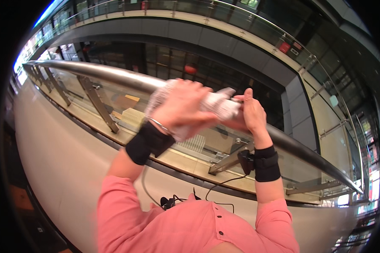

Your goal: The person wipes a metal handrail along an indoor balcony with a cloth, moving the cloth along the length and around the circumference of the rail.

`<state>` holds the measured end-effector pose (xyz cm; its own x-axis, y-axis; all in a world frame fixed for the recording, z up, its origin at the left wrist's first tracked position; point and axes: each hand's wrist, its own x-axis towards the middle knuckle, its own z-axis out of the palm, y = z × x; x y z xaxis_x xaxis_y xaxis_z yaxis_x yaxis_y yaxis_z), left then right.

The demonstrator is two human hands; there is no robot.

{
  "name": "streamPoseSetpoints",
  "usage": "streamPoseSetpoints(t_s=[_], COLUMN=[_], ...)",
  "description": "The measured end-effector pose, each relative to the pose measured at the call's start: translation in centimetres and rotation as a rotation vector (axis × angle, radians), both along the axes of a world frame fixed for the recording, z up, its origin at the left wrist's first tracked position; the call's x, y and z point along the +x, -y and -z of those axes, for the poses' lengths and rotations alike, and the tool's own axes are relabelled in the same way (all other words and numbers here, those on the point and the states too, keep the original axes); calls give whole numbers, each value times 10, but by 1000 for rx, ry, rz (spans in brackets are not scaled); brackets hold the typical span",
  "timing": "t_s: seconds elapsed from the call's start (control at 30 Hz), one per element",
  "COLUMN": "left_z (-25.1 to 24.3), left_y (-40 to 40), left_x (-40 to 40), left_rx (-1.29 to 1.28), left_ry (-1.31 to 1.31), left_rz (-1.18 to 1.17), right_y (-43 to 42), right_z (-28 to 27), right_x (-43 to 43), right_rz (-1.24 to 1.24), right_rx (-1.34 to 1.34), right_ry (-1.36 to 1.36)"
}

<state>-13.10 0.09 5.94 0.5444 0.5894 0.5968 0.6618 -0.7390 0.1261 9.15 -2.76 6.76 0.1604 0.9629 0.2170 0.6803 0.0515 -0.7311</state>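
A pale, checked cloth (221, 106) is bunched over the metal handrail (114, 73) in front of me, its edges blurred. My left hand (183, 102) grips the cloth from above, fingers bent over it and thumb along its near side. Part of the fabric hangs below that palm. At the cloth's right end is my right hand (255, 112), thumb raised and fingertips by the fabric. Blur and overlap hide whether those fingers pinch it. Both wrists wear black bands; a small black device (246, 161) sits on the right one.
Beneath the rail run glass panels on slanted metal posts (96, 102), above a pale ledge (190, 161). Striped blocks (193, 142) show through the glass. Beyond is an open drop with a curved balcony (177, 27) opposite. A black cable (220, 183) hangs near my torso.
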Motion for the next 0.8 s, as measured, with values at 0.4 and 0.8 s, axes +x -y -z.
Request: streamPoseSetpoints(t_s=[0.4, 0.8], left_z=[54, 117], left_y=[-28, -151], left_x=[-12, -183], left_rx=[397, 271], left_ry=[380, 1830], left_rz=[-238, -404], right_y=[-8, -9], right_z=[19, 15], right_x=[3, -14], right_rz=[22, -14], right_rx=[128, 143], right_ry=[312, 551])
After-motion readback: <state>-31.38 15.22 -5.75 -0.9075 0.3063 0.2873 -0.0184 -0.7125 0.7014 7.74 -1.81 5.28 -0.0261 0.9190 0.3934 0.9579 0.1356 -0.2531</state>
